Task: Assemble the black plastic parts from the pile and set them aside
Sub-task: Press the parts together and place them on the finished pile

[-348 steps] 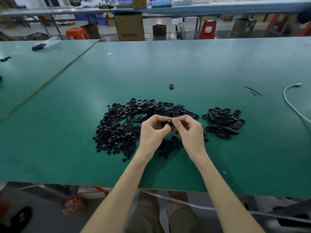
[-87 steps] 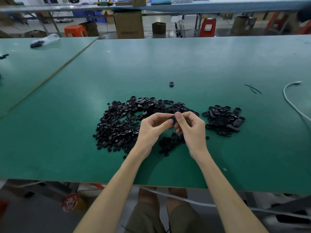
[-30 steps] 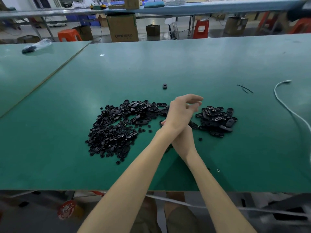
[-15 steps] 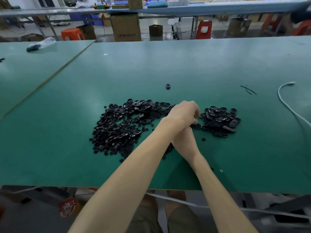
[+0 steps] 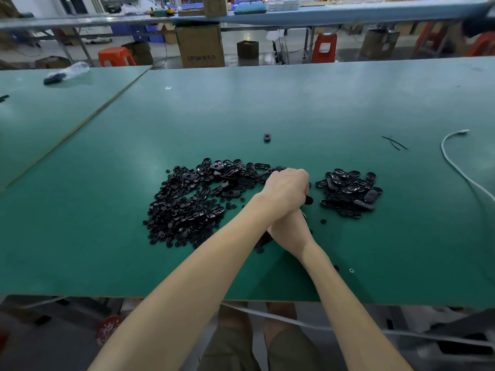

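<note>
A large pile of loose black plastic parts (image 5: 187, 204) lies on the green table (image 5: 267, 108). A smaller heap of oval black parts (image 5: 348, 192) sits to its right. My left hand (image 5: 288, 188) reaches across over my right wrist and rests knuckles-up in the gap between the two heaps. Its fingers curl downward, and a black part (image 5: 308, 200) shows at their tips. Whether the fingers grip it is hidden. My right hand (image 5: 290, 231) lies under the left forearm, near a few small parts (image 5: 261, 243); its fingers are covered.
One stray black part (image 5: 267, 137) lies farther back. Thin black strips (image 5: 395, 143) and a white cable (image 5: 455, 162) lie at the right. A seam (image 5: 80, 127) separates a second green table at the left. Boxes and stools stand beyond the far edge.
Both hands were together pinching a part. Then my left hand crossed over the right wrist toward the right heap with open fingers, and has since curled and drawn slightly back.
</note>
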